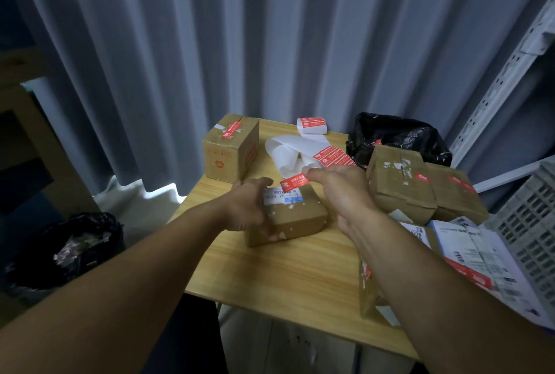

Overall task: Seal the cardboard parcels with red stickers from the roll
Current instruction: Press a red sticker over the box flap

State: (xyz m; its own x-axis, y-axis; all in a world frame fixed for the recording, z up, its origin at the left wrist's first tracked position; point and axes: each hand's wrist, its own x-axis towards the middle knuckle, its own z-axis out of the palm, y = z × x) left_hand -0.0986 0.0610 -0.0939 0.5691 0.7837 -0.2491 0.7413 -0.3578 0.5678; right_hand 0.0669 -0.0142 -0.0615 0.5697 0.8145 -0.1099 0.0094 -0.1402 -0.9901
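Observation:
A small cardboard parcel (pixel 295 217) with a white label lies in the middle of the wooden table (pixel 270 277). My left hand (pixel 247 207) grips its left end. My right hand (pixel 338 190) pinches a loose red sticker (pixel 294 183) just above the parcel's far edge. Behind it trails the white backing strip (pixel 288 148) with more red stickers (pixel 333 156), running back to the sticker roll (pixel 311 125) at the table's far edge.
A taller box (pixel 229 148) bearing a red sticker stands at the far left. Two stickered parcels (pixel 402 184) sit on the right, before a black bag (pixel 396 136). Labelled packages (pixel 468 256) and a grey crate (pixel 531 223) crowd the right edge. A black bin bag (pixel 75 247) lies on the floor at left.

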